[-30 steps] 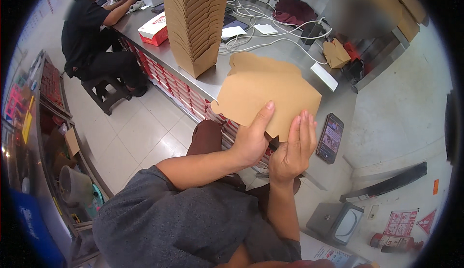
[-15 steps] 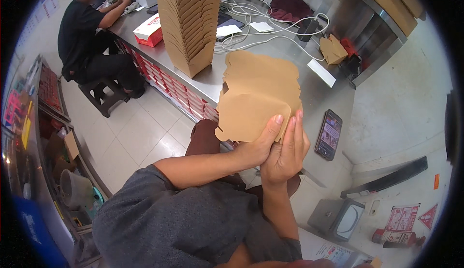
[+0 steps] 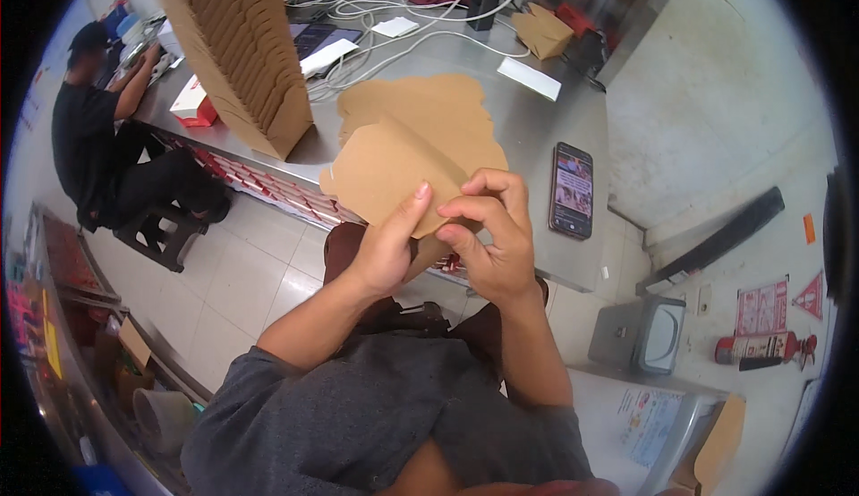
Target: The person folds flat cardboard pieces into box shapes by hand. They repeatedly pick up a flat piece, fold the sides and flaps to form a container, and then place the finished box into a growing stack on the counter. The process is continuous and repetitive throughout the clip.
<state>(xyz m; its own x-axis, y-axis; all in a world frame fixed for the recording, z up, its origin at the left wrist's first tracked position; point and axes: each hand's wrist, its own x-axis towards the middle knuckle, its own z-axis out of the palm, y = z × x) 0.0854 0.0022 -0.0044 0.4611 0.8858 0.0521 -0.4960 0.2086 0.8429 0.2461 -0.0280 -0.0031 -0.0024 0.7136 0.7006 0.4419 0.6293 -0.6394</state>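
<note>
A partly folded brown cardboard food box [image 3: 380, 161] is held in front of me, its scalloped flaps spread above the near edge of the metal table. My left hand [image 3: 389, 245] grips its near side, thumb lying on top of the card and the fingers hidden underneath. At the near right fold, my right hand [image 3: 497, 245] pinches the card with bent fingers and thumb. A tall nested stack of the same brown boxes [image 3: 246, 67] leans on the table to the left.
A phone with a lit screen [image 3: 573, 190] lies at the table's right. White cables [image 3: 429, 35], a brown carton [image 3: 541, 31] and a red-and-white box [image 3: 193, 102] are farther back. At the far left a person [image 3: 89, 138] sits on a stool [image 3: 161, 232].
My hands, pressed together at the box's right edge before, have come apart. The right fingers now curl over the fold. My view has turned, shifting the table and stack leftward.
</note>
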